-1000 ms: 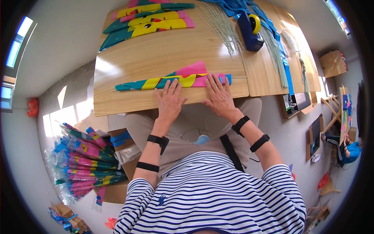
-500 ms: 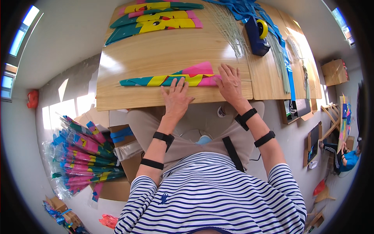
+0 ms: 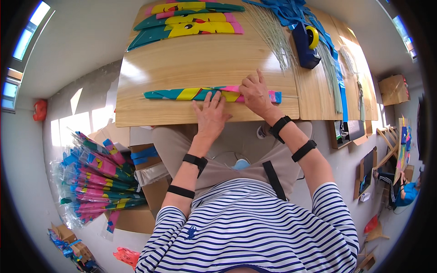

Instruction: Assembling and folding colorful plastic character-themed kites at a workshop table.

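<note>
A rolled-up kite (image 3: 191,94) in teal, yellow and pink lies lengthwise along the near edge of the wooden table. Thin rod ends stick out past its right end. My left hand (image 3: 212,116) rests on the middle of the roll, fingers spread and pressing down. Curled fingers of my right hand (image 3: 257,96) hold the pink part toward the right, with one finger pointing up and away. Its fingertips are partly hidden behind the hand. Beyond, several flat folded kites (image 3: 200,28) with a yellow printed character lie stacked at the table's far left.
A blue tape dispenser (image 3: 306,50) stands at the far right, beside thin pale rods (image 3: 273,38) and blue ribbons (image 3: 282,10). Bagged kites (image 3: 100,182) fill a cardboard box at my left. Another person (image 3: 407,193) sits at the far right.
The raised pink flap is folded down, leaving the roll narrower, and a patterned end now shows on the right. My right hand has gone from flat to curled and shifted left.
</note>
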{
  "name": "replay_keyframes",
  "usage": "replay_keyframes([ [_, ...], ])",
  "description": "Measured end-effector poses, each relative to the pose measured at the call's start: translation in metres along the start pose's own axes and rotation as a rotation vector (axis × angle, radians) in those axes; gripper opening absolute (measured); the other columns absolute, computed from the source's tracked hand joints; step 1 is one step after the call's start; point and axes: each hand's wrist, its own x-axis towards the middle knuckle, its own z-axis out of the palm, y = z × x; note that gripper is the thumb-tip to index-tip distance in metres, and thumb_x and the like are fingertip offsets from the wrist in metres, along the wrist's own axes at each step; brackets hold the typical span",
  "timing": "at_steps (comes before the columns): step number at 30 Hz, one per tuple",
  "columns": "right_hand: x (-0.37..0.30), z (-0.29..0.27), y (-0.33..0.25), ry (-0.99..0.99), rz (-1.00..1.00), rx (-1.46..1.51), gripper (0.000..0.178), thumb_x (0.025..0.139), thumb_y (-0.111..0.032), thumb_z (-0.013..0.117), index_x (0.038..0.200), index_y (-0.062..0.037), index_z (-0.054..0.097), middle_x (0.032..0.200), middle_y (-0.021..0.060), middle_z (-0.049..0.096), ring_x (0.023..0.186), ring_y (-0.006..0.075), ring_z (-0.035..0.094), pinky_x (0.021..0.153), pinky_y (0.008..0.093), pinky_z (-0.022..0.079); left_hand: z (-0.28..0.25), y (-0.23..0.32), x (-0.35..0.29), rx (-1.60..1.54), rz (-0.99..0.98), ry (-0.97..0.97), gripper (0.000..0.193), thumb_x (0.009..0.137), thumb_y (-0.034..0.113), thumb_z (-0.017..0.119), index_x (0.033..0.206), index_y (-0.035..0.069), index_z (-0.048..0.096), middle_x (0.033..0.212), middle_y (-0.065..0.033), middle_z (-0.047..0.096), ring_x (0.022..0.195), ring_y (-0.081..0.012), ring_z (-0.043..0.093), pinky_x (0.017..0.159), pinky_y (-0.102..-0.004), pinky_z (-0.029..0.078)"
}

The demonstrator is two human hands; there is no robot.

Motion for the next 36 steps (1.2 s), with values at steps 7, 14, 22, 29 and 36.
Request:
replay_keyframes([
  [7, -0.042, 0.001, -0.015, -0.034, -0.016, -0.068, 0.017, 0.079, -0.007, 0.066, 0.095, -0.0058, 0.071, 0.097, 0.0058, 0.06, 0.108, 0.0268, 0.061, 0.122, 0.0619, 0.033, -0.001, 0.002, 0.002, 0.032, 0.007, -0.016, 0.069, 0.087, 0.037, 0.08, 0.147, 0.012, 0.058, 0.161, -0.0063, 0.045, 0.152, -0.031, 0.036, 0.118, -0.0757, 0.018],
  [14, -0.055, 0.008, -0.02, -0.002, 0.017, -0.09, 0.029, 0.081, -0.012, 0.065, 0.108, -0.002, 0.072, 0.102, 0.0068, 0.061, 0.112, 0.0259, 0.061, 0.121, 0.0606, 0.036, -0.002, 0.004, 0.002, 0.041, 0.049, 0.014, 0.065, 0.088, 0.033, 0.079, 0.146, 0.013, 0.058, 0.16, -0.0066, 0.045, 0.151, -0.0298, 0.037, 0.119, -0.0743, 0.018],
  [22, -0.05, 0.006, -0.024, -0.036, 0.064, -0.051, 0.019, 0.08, -0.01, 0.066, 0.096, -0.0031, 0.07, 0.102, 0.0092, 0.062, 0.112, 0.0293, 0.061, 0.118, 0.0614, 0.036, 0.015, 0.011, 0.018, 0.028, 0.167, 0.049, 0.06, 0.086, 0.031, 0.082, 0.14, 0.014, 0.062, 0.15, -0.0056, 0.054, 0.144, -0.0258, 0.045, 0.116, -0.0729, 0.027],
  [29, -0.017, -0.006, -0.022, -0.025, 0.085, -0.029, 0.019, 0.078, -0.01, 0.069, 0.096, -0.0035, 0.07, 0.102, 0.0111, 0.063, 0.108, 0.0314, 0.06, 0.116, 0.0614, 0.038, 0.014, 0.015, 0.023, 0.056, 0.121, 0.049, 0.057, 0.083, 0.029, 0.083, 0.135, 0.016, 0.064, 0.144, -0.0044, 0.058, 0.142, -0.0248, 0.048, 0.115, -0.0745, 0.028],
  [36, -0.031, 0.009, -0.029, -0.065, -0.025, -0.152, 0.015, 0.085, -0.007, 0.063, 0.097, -0.0012, 0.069, 0.096, 0.012, 0.061, 0.101, 0.0307, 0.062, 0.118, 0.0561, 0.039, 0.019, 0.015, 0.024, -0.006, 0.131, 0.13, 0.043, 0.083, 0.023, 0.081, 0.122, 0.012, 0.067, 0.135, -0.0072, 0.061, 0.138, -0.0289, 0.051, 0.115, -0.0761, 0.025],
])
